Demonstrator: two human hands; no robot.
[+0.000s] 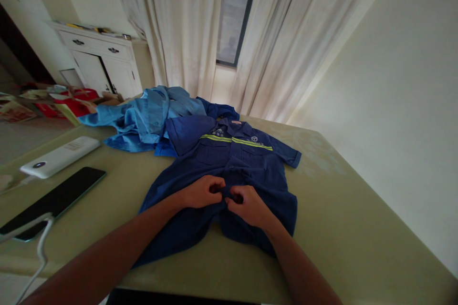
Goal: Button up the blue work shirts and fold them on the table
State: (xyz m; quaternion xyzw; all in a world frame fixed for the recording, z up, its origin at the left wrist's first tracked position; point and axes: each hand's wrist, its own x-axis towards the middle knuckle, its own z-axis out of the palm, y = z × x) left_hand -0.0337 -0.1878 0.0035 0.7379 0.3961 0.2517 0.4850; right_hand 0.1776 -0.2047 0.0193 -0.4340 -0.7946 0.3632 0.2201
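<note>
A dark-blue short-sleeved work shirt (211, 171) lies front up and unbuttoned at the hem on a pale green table (350, 228), its collar (238, 128) pointing away from the wearer of the camera and its hem toward them. The long axis runs almost straight out from the body, leaning slightly right at the far end, while a yellow-green stripe (216, 138) crosses the chest.

The left hand (202, 192) and right hand (246, 205) meet over the lower front, each pinching fabric between thumb and fingers, the fingertips nearly touching. Most of the shirt, with its chest pockets and collar, stretches beyond the hands; the hem falls on the near side, spreading to either side of them.

Shadow between the fingers makes it impossible to tell whether a button is held there. The forearms cover parts of the lower panels, and the white chest lettering is too small to read. Light-blue garments (153, 109) are heaped beyond the left sleeve, their folds hard to separate. At left lie a white device (60, 157) and a black phone (60, 195), beneath a white cable (42, 248) that runs out of view. A dark object (179, 298) is cut off by the bottom edge.
</note>
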